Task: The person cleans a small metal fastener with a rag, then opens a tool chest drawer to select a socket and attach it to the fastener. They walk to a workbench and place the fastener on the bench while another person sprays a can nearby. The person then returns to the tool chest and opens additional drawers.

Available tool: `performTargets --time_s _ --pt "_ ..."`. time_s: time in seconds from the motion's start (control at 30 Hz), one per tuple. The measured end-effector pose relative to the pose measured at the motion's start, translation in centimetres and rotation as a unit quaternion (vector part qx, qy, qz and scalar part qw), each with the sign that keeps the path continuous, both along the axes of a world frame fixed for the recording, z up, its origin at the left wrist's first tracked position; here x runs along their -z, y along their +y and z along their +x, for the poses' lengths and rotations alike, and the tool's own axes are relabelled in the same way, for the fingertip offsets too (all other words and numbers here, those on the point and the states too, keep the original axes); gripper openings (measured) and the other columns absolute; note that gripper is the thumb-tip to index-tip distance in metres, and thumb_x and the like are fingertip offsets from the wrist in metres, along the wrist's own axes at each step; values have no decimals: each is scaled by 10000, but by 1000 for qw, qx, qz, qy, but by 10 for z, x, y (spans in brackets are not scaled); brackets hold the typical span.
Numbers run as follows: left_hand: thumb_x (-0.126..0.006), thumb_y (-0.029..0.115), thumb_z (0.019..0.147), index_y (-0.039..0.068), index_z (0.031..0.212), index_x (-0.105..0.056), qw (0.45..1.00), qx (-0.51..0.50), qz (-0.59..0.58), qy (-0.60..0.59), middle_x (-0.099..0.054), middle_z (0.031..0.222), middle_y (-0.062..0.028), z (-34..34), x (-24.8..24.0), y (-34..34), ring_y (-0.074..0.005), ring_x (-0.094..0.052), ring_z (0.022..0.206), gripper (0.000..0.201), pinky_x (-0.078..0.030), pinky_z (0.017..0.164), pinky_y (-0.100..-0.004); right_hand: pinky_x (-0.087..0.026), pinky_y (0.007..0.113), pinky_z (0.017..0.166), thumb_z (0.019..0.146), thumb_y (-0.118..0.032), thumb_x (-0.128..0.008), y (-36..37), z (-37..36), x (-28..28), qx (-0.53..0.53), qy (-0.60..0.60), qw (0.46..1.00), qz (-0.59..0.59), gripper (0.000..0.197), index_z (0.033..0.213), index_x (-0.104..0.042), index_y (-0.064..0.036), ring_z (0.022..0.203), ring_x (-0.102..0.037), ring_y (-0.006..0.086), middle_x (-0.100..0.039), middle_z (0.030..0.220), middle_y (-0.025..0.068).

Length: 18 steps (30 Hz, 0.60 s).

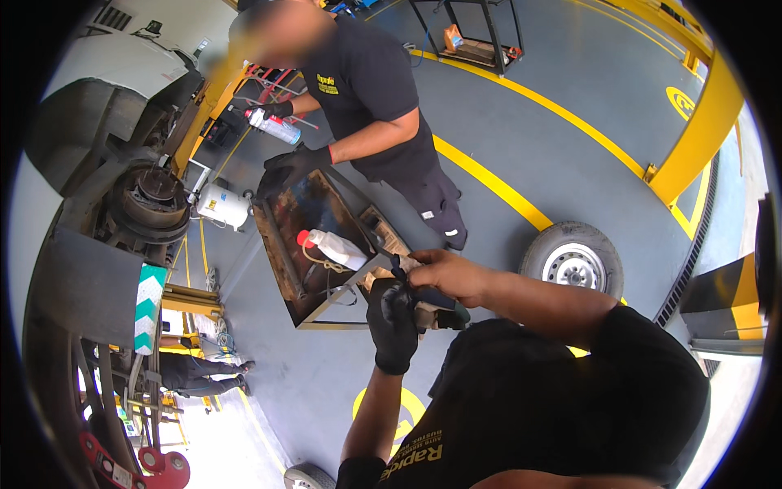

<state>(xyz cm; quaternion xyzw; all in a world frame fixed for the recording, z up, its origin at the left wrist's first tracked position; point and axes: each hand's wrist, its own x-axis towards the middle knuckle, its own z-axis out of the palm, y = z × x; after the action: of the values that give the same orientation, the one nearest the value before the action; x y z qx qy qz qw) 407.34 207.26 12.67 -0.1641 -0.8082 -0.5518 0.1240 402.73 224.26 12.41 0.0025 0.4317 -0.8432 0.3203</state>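
Observation:
My left hand (393,326) wears a black glove and is raised in front of me, its fingers bent together. Against its fingertips, my bare right hand (450,275) pinches black material that looks like part of a glove. What lies between the two hands is partly hidden. Just below them is a dark object (438,298), too covered to name. Beyond my hands stands a metal cart with a worn tray (281,244). In it lies a white bottle (338,249) with a red cap, and a pale cord loops beside it.
Across the cart a co-worker in black gloves holds a spray can (275,127). A raised vehicle with an exposed wheel hub (155,196) fills the left side. A wheel (573,259) lies on the floor at right, near a yellow lift post (696,130). Another cart (481,53) stands far back.

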Motion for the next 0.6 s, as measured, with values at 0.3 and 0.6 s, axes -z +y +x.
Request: performTargets --time_s 0.3,0.6 --pt "-568 104 1044 24 1166 -629 994 9 103 -45 -654 1085 -26 -82 -9 -31 -110 -610 951 158 -496 834 -257 -616 336 650 952 -211 -663 -13 -60 -19 54 -93 992 -70 403 1296 -597 -12 813 -721 212 -709 1026 125" --pt "-529 134 1073 7 1303 -599 751 223 590 -196 -666 1216 -124 -128 14 -78 -235 -658 1077 272 -549 981 -398 -518 225 754 975 -198 -687 -13 -98 -11 114 196 963 147 266 1213 -638 -88 789 -609 59 -622 907 -6"
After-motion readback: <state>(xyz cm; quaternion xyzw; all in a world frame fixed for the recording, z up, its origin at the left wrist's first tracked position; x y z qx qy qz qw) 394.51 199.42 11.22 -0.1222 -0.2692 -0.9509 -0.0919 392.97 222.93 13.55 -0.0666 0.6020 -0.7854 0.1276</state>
